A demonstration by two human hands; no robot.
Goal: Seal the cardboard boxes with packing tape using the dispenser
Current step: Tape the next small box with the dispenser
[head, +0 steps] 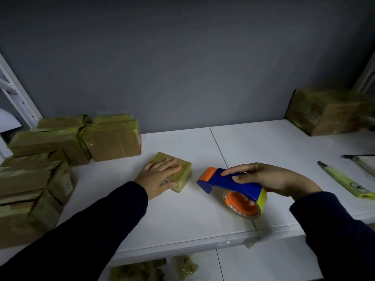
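Note:
A small flat cardboard box (pixel 182 174), wrapped in yellowish tape, lies on the white table (pixel 182 216) left of centre. My left hand (pixel 160 175) lies on top of it, palm down, thumb against its near side. Right of the box, my right hand (pixel 265 179) grips a blue and orange tape dispenser (pixel 233 184) with a roll of clear yellowish tape (pixel 261 201). The dispenser's orange front end points toward the box, a short gap apart.
Several taped cardboard boxes (pixel 60 151) are stacked along the left side. Another taped box (pixel 326 111) stands at the back right. A yellow utility knife (pixel 345 180) lies at the right. More boxes (pixel 142 270) show on a lower shelf. A grey wall backs the table.

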